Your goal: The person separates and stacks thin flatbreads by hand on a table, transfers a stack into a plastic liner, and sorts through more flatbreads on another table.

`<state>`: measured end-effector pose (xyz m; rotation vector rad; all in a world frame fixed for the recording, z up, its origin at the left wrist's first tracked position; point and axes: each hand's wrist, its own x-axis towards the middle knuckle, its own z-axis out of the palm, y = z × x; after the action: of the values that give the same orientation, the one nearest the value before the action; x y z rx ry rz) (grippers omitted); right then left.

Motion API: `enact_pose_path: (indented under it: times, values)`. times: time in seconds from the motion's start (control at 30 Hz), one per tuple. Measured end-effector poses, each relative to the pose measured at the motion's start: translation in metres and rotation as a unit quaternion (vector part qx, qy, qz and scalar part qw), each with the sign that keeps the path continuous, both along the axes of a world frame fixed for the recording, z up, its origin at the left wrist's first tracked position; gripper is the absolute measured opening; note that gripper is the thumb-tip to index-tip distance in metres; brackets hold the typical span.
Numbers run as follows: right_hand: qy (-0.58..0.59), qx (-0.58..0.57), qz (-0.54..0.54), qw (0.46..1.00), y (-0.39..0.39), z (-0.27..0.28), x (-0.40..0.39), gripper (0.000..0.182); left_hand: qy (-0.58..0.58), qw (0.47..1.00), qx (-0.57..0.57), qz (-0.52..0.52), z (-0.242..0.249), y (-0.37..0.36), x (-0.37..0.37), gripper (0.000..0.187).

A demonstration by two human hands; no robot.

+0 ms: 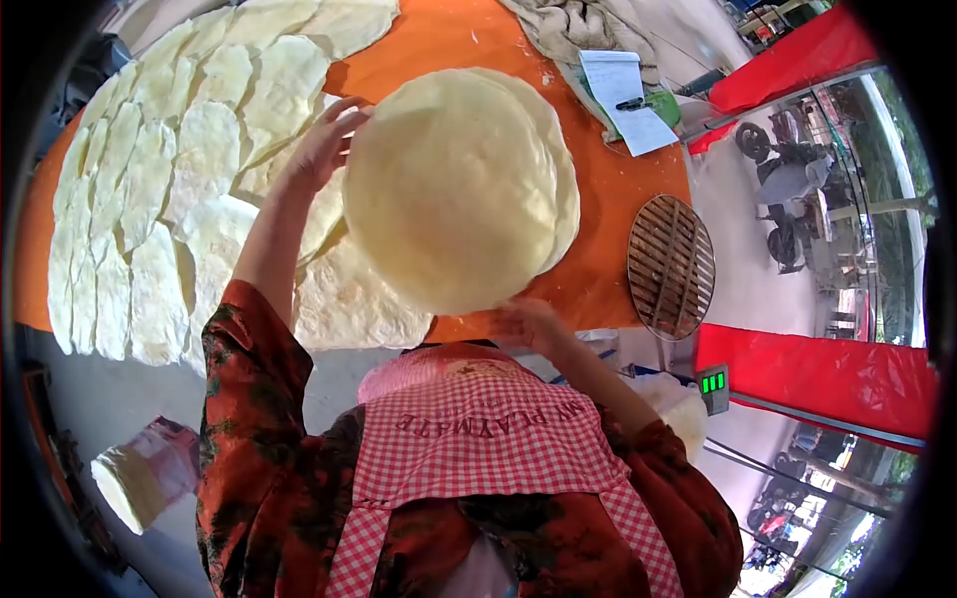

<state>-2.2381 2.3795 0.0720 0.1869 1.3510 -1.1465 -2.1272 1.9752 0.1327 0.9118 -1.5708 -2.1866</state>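
A stack of thin, round, pale flatbreads sits over the orange table, its lower sheets sticking out at the right. My left hand is at the upper left rim of the stack, fingers apart, fingertips by the edge. Close to the near edge of the stack is my right hand, smeared by motion; its fingers do not show clearly. Many overlapping flatbread sheets cover the left side of the table, some lying under my left forearm.
On the orange tabletop at the right lies a round slatted rack. A notebook with a pen rests on cloth at the back right. A green-lit display stands near the right edge. A wrapped bundle is low on the left.
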Motion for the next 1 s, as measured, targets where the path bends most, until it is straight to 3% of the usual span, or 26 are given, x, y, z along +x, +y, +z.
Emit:
enact_pose_path:
  times: [0.03,0.1,0.13,0.17,0.23,0.3,0.33,0.47,0.57,0.6,0.7,0.83,0.93,1.0]
  values:
    - [0.040,0.010,0.073,0.996,-0.001,0.009,0.000,0.028,-0.046,0.996,-0.053,0.054,-0.003,0.007,0.006,0.066]
    - [0.114,0.027,0.212,0.970,-0.004,0.014,-0.001,0.025,-0.064,0.950,-0.250,0.176,-0.072,0.000,0.030,0.053]
    - [0.217,-0.086,0.176,0.956,0.001,0.002,-0.004,0.019,-0.052,0.945,-0.219,0.238,-0.087,0.013,0.049,0.044]
    - [0.284,-0.122,0.140,0.941,0.000,-0.002,-0.005,0.015,-0.056,0.936,-0.187,0.292,-0.094,0.036,0.067,0.035]
    - [0.429,-0.111,0.156,0.883,-0.006,0.006,-0.008,0.015,-0.027,0.941,-0.087,0.325,-0.124,0.088,0.095,0.015]
    - [0.637,-0.175,0.216,0.719,-0.024,0.014,-0.009,0.019,-0.043,0.966,0.101,0.233,-0.117,0.142,0.110,0.018]
    - [0.723,-0.204,0.243,0.613,-0.035,0.018,-0.007,0.022,-0.043,0.953,0.172,0.246,-0.129,0.161,0.109,0.021]
    - [0.805,-0.261,0.293,0.445,-0.083,0.026,0.007,0.024,0.023,0.929,0.298,0.218,-0.108,0.204,0.096,0.024]
    - [0.753,-0.277,0.365,0.471,-0.102,-0.011,-0.005,0.022,0.100,0.918,0.331,0.194,-0.101,0.207,0.091,0.024]
    - [0.712,-0.276,0.339,0.549,-0.103,-0.017,-0.011,0.017,0.122,0.917,0.333,0.185,-0.098,0.206,0.090,0.025]
    - [0.625,-0.228,0.329,0.670,-0.109,-0.016,-0.026,0.017,0.136,0.905,0.363,0.177,-0.086,0.205,0.088,0.027]
    - [0.515,-0.219,0.388,0.732,-0.110,-0.021,-0.043,0.022,0.094,0.913,0.351,0.186,-0.088,0.209,0.081,0.033]
    - [0.475,-0.202,0.411,0.751,-0.114,-0.027,-0.048,0.020,0.077,0.939,0.310,0.125,-0.102,0.212,0.077,0.033]
    - [0.616,-0.284,0.373,0.633,-0.113,-0.036,-0.039,0.017,0.044,0.948,0.286,0.135,-0.106,0.217,0.072,0.029]
